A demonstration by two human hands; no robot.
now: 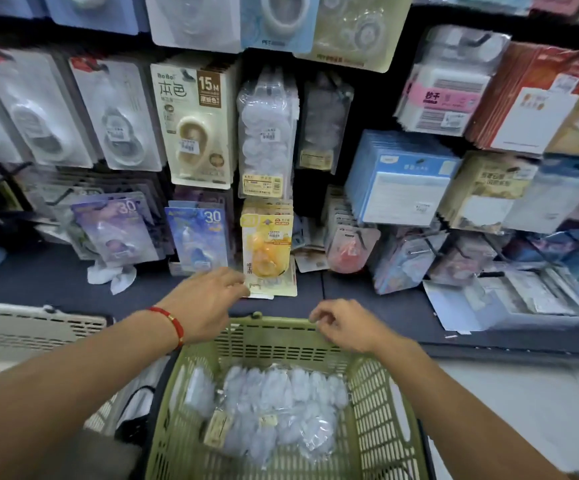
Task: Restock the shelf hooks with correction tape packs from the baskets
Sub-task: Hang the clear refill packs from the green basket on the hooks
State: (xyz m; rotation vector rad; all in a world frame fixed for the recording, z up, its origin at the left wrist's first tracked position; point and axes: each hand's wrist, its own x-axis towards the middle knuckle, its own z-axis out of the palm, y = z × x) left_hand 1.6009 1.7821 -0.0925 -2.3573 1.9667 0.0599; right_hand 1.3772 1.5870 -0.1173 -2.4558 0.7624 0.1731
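Right now, from your head camera, your left hand [208,299] reaches forward over the far rim of the green basket [381,410], fingers relaxed and loosely spread, holding nothing; its fingertips are just beside the bottom edge of the yellow pack [267,247] that hangs low on the shelf wall. You wear a red bracelet [172,322] on that wrist. Your right hand [341,325] sits at the basket's far rim with the fingers curled downward; you cannot tell from here whether they grip the rim or only rest on it.

Inside the basket lies a loose heap of clear bagged packs [274,407], pale and blurred, with small tan labels showing among them. A matching clear bag [265,133] hangs on a hook directly above the yellow pack, beside a cream pack marked 15M [194,119]. Two blue-purple packs marked 30 [198,237] hang to the left of the yellow one. A white basket [21,327] stands at the left, near your left forearm. The dark shelf ledge [38,278] runs below the hanging goods.
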